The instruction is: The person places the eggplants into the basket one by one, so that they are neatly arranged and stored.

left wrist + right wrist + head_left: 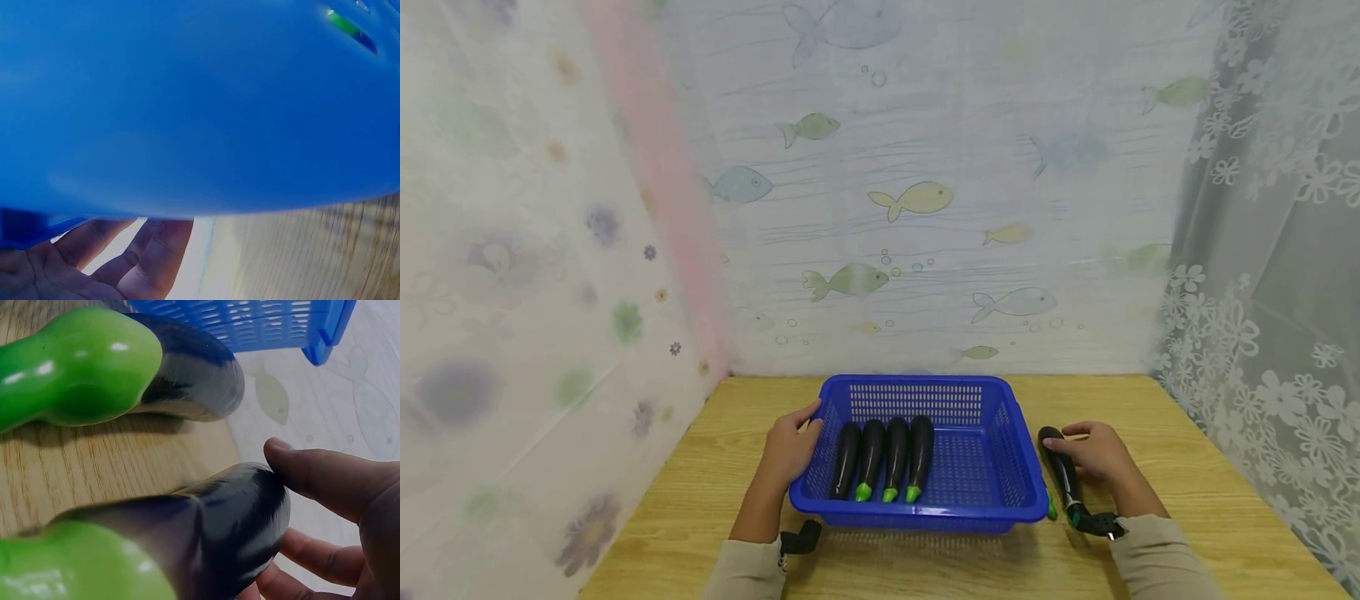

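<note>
A blue plastic basket (917, 521) stands on the table with several dark eggplants (872, 458) side by side in its left half, green stems toward me. My left hand (792, 446) holds the basket's left rim; in the left wrist view its fingers (159, 256) go partly out of sight behind the blue wall. To the right of the basket, my right hand (1093, 454) pinches the blunt end of an eggplant (1063, 467) between thumb and fingers. Another eggplant (194, 369) lies between it and the basket, mostly hidden by the basket in the head view.
The wooden table (730, 417) carries everything. Behind it hangs a pale curtain (925, 250) printed with fish, with a flowered sheet (512, 333) at the left and a lace curtain (1277, 350) at the right. A black wrist mount (1097, 523) overlaps the held eggplant's stem.
</note>
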Demonstrator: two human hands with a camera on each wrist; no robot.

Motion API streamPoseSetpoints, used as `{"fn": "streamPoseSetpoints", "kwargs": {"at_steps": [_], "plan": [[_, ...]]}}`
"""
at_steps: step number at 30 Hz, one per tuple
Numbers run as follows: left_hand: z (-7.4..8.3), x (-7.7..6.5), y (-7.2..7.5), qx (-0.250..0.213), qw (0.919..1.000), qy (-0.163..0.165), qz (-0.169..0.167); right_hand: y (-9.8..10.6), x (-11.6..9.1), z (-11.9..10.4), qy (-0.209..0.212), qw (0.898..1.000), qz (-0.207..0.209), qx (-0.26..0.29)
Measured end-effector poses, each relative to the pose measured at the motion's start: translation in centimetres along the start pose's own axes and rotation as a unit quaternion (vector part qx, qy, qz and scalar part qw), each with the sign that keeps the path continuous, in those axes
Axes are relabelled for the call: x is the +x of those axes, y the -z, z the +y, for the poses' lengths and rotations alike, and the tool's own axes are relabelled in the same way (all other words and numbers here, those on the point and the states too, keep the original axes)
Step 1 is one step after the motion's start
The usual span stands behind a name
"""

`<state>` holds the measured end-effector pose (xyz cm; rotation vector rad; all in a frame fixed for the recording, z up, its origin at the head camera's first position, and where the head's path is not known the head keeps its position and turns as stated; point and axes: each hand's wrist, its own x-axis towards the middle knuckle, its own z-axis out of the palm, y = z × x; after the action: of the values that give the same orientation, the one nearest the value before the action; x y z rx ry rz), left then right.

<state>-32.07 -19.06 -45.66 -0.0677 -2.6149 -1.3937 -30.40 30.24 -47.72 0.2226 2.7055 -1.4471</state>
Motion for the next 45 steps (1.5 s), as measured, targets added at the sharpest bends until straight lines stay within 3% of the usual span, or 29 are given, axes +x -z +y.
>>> {"fn": "streamPoseSetpoints", "kwargs": {"at_steps": [14,34,45], "plan": [[-0.1,0.0,-0.1,-0.003,1.0000,0.001,-0.003,0.0,0.2,0.3,-0.006,1.000,0.000,0.031],[-0.1,-0.1,0.1,0.002,1.0000,0.000,-0.004,1.2,-0.3,-0.8,-0.023,0.996,-0.009,0.084],[-0.2,0.1,0.0,0.004,1.0000,-0.001,-0.003,2.1,-0.8,-2.1,-0.015,0.996,-0.009,0.087]]}}
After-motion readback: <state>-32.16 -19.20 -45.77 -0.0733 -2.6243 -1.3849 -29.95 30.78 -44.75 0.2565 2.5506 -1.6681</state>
